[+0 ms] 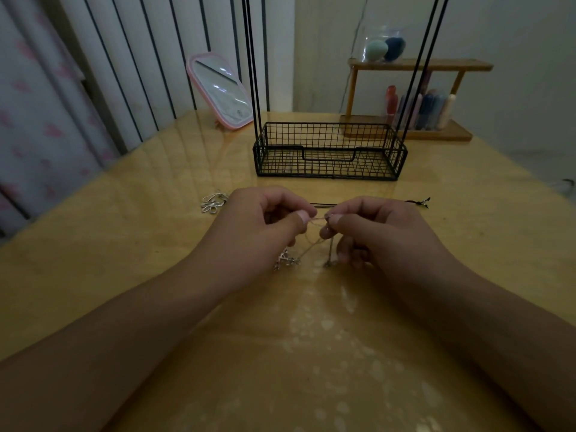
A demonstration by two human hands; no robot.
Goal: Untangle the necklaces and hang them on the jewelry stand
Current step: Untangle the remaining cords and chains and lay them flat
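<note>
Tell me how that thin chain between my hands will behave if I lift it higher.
The thin chain hangs limp from both pinching hands, left hand and right hand, so it's probably floppy. It looks very fine, likely light and easy to snag. Its silver pendant would probably swing.

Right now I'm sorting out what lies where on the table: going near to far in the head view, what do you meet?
Silver pendant on the thin chain → the hands, left hand and right hand, pinching the chain → black cord → wire basket of the jewelry stand → wooden shelf.
</note>
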